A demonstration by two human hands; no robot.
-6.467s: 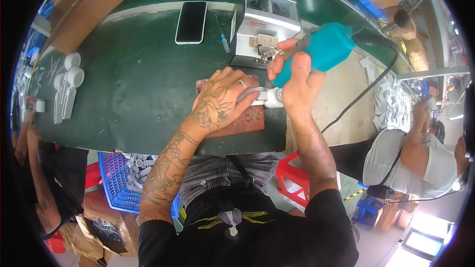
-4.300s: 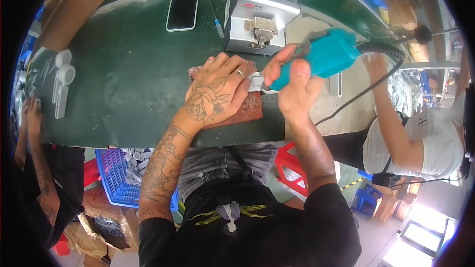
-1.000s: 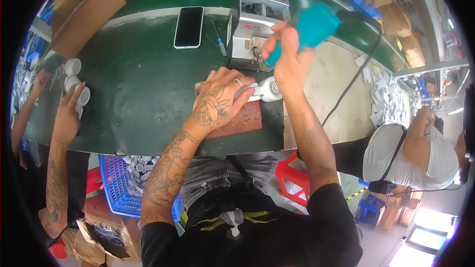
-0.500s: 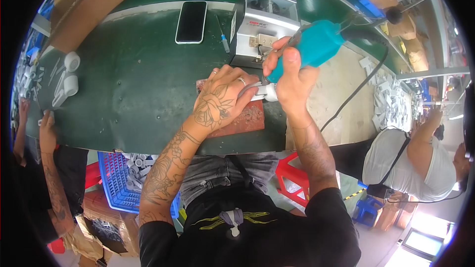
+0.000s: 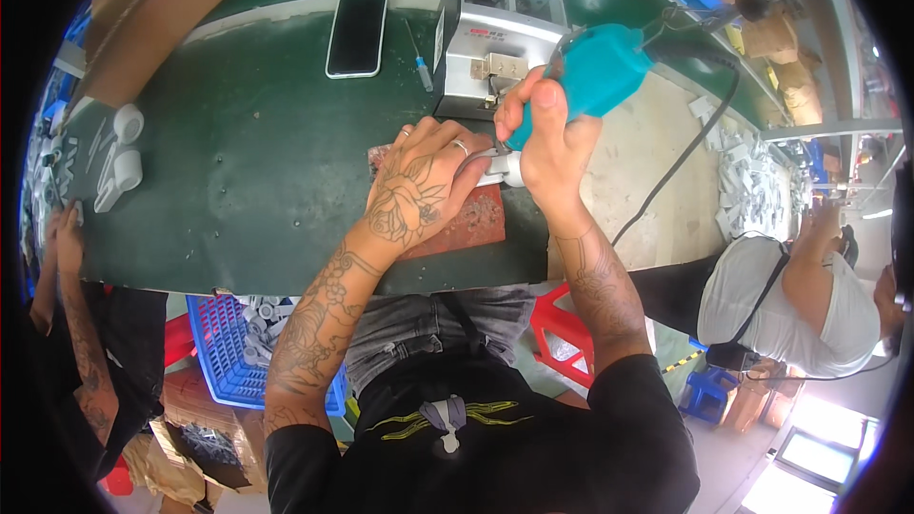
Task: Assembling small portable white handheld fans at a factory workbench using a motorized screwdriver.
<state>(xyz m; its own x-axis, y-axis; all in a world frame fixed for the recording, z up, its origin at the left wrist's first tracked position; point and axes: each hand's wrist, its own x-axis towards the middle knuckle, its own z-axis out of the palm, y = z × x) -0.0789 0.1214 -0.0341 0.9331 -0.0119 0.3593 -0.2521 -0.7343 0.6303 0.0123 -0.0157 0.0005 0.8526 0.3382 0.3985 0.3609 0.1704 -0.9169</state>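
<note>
My right hand (image 5: 558,152) is wrapped round a teal electric screwdriver (image 5: 604,71), its cord running off to the right. The tool slants down to the left, its tip end close to a white plastic part (image 5: 512,169) with a rounded end. My left hand (image 5: 417,188) presses this part down, fingers closed over it and hiding most of its length. Under the left hand lies a worn reddish-brown pad (image 5: 472,225) on the green worktop. Whether the tip touches a screw cannot be seen.
Beyond my hands stands a silver machine (image 5: 492,48), with a blue-handled screwdriver (image 5: 423,71) and a phone (image 5: 356,35) beside it. White parts (image 5: 124,167) lie at left near a co-worker's hands (image 5: 67,238); more parts (image 5: 757,190) are piled at right. A blue basket (image 5: 224,352) sits below the table edge.
The whole view has shifted slightly. My hands keep their hold on the plastic part and the electric screwdriver. At left, the co-worker's hands have come closer together.
</note>
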